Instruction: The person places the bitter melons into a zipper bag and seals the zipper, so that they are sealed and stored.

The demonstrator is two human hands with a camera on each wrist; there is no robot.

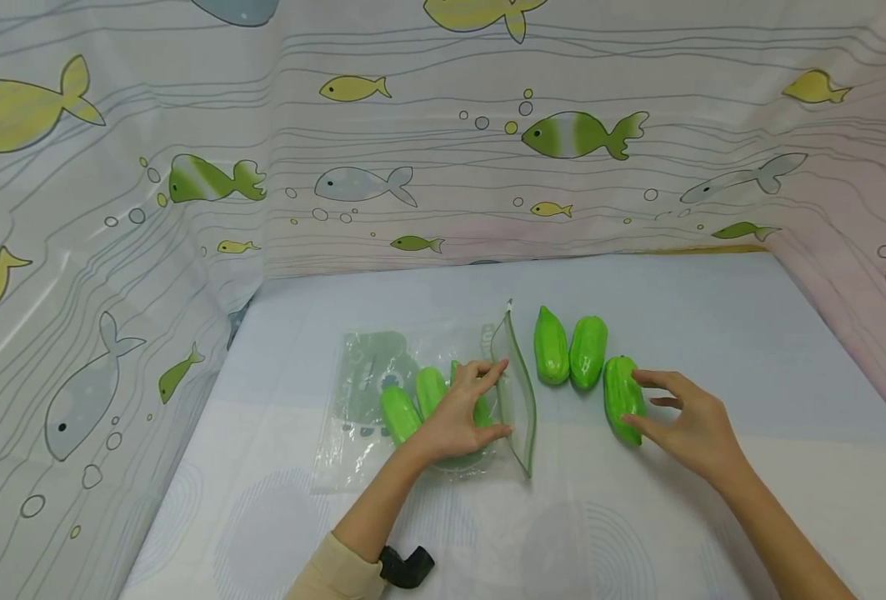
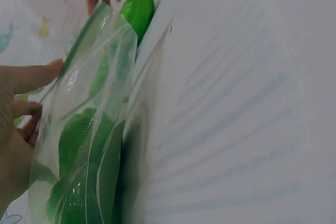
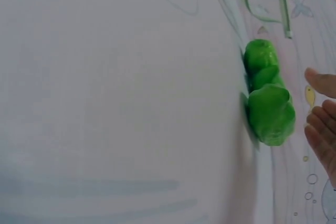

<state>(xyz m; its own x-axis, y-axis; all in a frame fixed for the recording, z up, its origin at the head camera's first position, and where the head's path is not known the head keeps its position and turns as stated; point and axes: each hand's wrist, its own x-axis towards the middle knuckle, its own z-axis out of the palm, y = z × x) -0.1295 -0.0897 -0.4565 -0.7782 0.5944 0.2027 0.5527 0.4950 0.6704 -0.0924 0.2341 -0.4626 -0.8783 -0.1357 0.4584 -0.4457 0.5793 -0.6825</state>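
Note:
A clear zip bag (image 1: 360, 467) with a green-edged mouth lies on the table, its mouth gaping toward the right. Inside are several glossy green vegetables (image 1: 400, 414), stubby and perhaps artificial; their exact kind is unclear. My left hand (image 1: 458, 417) holds the bag by its mouth, thumb and fingers spread along the rim, as the left wrist view (image 2: 16, 124) also shows. To the right of the bag lie three more such vegetables, two side by side and a nearer one (image 1: 623, 400). Over that nearer one my right hand (image 1: 686, 425) hovers with thumb and fingers parted; the right wrist view shows a gap between them.
A white and pale blue cloth (image 1: 713, 333) covers the table. Fish-printed curtains (image 1: 443, 167) stand round the back and both sides. A black curved object (image 1: 407, 568) sits by my left wrist. The bag carries a green animal print (image 1: 371, 375).

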